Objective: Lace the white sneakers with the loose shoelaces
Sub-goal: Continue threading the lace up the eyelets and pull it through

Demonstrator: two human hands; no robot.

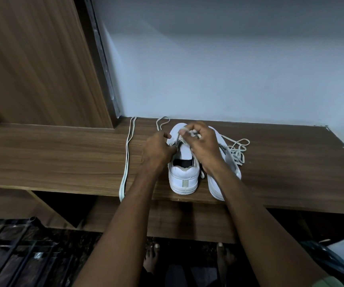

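Observation:
Two white sneakers stand heels toward me on the wooden shelf [63, 154]. The left sneaker [184, 177] is between my hands; the right sneaker [214, 187] is largely hidden under my right forearm. My left hand [156, 150] grips the left side of the left sneaker's upper at the eyelets. My right hand [202, 141] pinches a white lace [189, 133] above that sneaker's toe end. Part of this lace loops out behind the toe [162, 121]. A second, long loose shoelace [128, 156] lies folded double on the shelf to the left, with its bend hanging over the front edge.
A tangle of lace [238, 151] lies right of the sneakers. A wooden cabinet side [42, 65] rises at the left and a pale wall [229, 69] stands behind. Below the shelf are my bare feet [150, 257] and a dark metal grille [11, 251].

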